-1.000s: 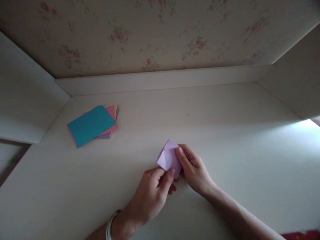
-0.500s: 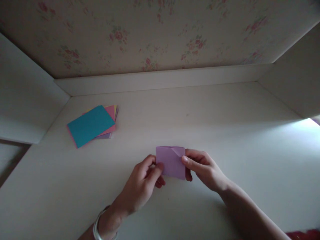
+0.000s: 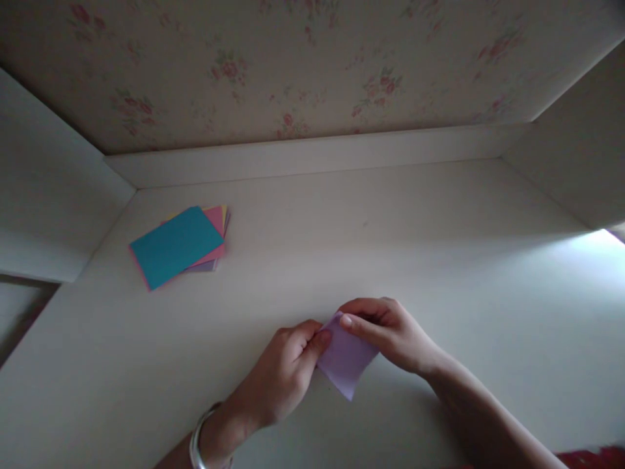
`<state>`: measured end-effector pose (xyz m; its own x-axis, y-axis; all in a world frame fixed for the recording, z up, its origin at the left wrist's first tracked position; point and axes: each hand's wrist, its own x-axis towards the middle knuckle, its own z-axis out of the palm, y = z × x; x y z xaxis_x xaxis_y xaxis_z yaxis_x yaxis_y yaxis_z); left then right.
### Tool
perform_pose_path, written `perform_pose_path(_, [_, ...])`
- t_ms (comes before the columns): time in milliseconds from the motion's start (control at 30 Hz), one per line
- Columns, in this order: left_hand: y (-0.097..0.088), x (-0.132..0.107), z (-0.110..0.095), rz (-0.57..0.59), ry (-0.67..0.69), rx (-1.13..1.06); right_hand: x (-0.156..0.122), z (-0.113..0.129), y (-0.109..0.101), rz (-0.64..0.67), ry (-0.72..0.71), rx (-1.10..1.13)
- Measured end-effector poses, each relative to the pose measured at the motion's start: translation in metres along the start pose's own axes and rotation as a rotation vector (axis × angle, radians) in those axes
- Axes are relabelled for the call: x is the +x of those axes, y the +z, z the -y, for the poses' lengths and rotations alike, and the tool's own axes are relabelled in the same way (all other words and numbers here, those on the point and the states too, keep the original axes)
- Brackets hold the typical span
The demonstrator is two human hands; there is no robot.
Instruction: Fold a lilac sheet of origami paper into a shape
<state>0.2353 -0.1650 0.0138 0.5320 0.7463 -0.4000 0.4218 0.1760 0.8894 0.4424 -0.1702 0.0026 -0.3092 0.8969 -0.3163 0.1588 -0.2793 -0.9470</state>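
Note:
A small folded lilac paper (image 3: 346,360) is held just above the pale desk (image 3: 312,234), one corner pointing down toward me. My left hand (image 3: 288,371), with a silver bangle on its wrist, pinches the paper's left edge between thumb and fingers. From the right, my right hand (image 3: 388,332) pinches the paper's upper corner, its fingers curled over the top. Both hands meet at the paper's upper left.
A fanned stack of coloured paper sheets (image 3: 178,246), teal on top with pink, yellow and purple beneath, lies at the desk's back left. Side panels enclose the desk left and right, and floral wallpaper (image 3: 293,71) rises behind. Bright light falls at the far right.
The lilac paper was turned from a flat rectangle facing me to a tilted diamond, and both hands moved a little nearer to me, closing together over its top.

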Motion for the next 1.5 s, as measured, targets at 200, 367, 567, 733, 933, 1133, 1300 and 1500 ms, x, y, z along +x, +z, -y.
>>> perform_pose_path(200, [-0.001, 0.002, 0.002, 0.050, -0.030, -0.020, -0.002, 0.003, 0.002, 0.014, -0.063, -0.235])
perform_pose_path(367, [0.000, 0.003, 0.003, 0.070, -0.043, -0.057, -0.001, 0.006, 0.002, -0.003, -0.098, -0.287])
perform_pose_path(567, [-0.001, 0.004, 0.002, 0.054, -0.077, -0.169, 0.000, 0.002, -0.004, -0.085, -0.062, -0.243])
perform_pose_path(733, [-0.003, 0.001, 0.007, -0.027, -0.028, -0.232, 0.002, -0.007, -0.009, -0.193, 0.032, -0.092])
perform_pose_path(933, [-0.004, -0.002, 0.010, -0.039, 0.096, -0.105, 0.004, -0.009, -0.005, -0.157, 0.135, 0.148])
perform_pose_path(1133, [-0.008, -0.004, 0.005, -0.009, 0.169, -0.104, 0.005, -0.010, -0.004, -0.178, 0.108, 0.101])
perform_pose_path(1300, [-0.009, -0.006, 0.001, 0.035, 0.233, -0.091, 0.006, -0.014, -0.006, -0.228, 0.112, 0.043])
perform_pose_path(1500, [-0.006, 0.000, 0.003, -0.014, 0.203, -0.051, 0.006, -0.013, -0.008, -0.252, 0.091, 0.012])
